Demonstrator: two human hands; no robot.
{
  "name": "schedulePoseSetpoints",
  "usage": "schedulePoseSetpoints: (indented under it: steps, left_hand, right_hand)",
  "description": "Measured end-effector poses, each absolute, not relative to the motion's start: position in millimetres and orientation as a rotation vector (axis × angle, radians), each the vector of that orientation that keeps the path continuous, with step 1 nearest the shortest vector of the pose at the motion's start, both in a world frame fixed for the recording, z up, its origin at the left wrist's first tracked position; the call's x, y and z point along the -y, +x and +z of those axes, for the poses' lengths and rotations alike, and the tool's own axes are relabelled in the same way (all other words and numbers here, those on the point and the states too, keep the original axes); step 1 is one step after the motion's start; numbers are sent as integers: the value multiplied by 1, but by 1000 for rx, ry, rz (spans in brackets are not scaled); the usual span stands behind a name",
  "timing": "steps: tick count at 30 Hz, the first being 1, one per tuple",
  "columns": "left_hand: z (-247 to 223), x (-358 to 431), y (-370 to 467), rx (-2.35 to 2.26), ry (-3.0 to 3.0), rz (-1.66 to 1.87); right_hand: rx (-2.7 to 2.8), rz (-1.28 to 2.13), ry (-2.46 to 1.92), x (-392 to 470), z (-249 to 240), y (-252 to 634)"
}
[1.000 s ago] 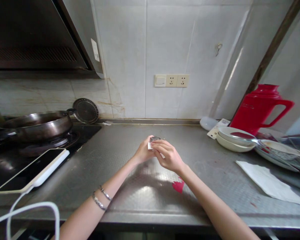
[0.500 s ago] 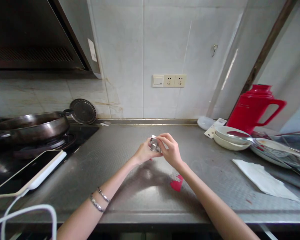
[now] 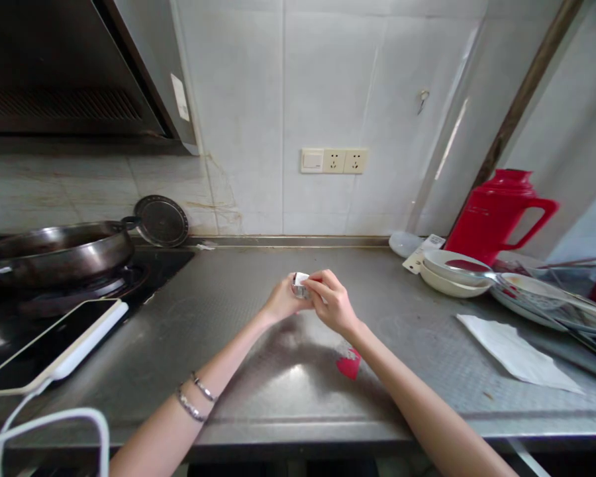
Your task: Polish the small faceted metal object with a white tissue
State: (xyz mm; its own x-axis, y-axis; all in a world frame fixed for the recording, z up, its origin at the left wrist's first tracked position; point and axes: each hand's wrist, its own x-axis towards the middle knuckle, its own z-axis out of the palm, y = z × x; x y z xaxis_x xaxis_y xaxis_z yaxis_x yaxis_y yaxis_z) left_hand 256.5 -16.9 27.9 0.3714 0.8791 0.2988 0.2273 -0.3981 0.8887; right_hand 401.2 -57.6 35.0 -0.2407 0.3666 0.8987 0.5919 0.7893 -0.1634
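Observation:
Over the middle of the counter, my left hand [image 3: 281, 301] is closed around a small silver, foil-like packet [image 3: 299, 290]. A white flap or piece [image 3: 300, 278] shows at its top. My right hand [image 3: 334, 301] meets it from the right, thumb and fingers pinched at the edge of the white part. What the packet contains is hidden. Below the hands, a torn pink-red scrap [image 3: 348, 365] lies on the metal counter [image 3: 278, 411].
To the left, a steel pan [image 3: 64, 255] sits on the black stove, with a phone [image 3: 44, 344] and white cable in front. To the right are a napkin [image 3: 516, 351], stacked bowls [image 3: 454, 281], plates and a red thermos jug [image 3: 499, 215].
More white now shows at the top of the packet, and less silver faces me. My right fingers have shifted slightly on it. The whole view has moved a little.

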Motion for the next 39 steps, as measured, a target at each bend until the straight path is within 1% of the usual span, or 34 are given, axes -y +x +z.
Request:
schedulePoseSetpoints:
  steps: [5, 15, 20, 24, 28, 32, 36, 39]
  left_hand:
    - [32, 16, 256, -969, 1736, 997]
    - [34, 13, 250, -974, 1551, 1051]
    - [35, 14, 252, -1040, 1560, 1030]
    - [34, 18, 255, -960, 1623, 1033]
    - [34, 23, 259, -831, 1655, 1050]
    - [37, 24, 258, -826, 1655, 1057]
    - [37, 20, 255, -825, 1628, 1064]
    - [36, 19, 254, -806, 1609, 1069]
  right_hand:
    - [1892, -245, -695, 57, 31, 401]
    - [1942, -206, -669, 59, 28, 397]
    - [1593, -236, -836, 53, 31, 405]
    - [1410, -8, -929, 46, 35, 410]
    - [1398, 295, -928, 39, 31, 409]
    - [1356, 492, -890, 37, 27, 406]
    - [1426, 742, -856, 41, 30, 404]
    - [1449, 816, -854, 45, 32, 402]
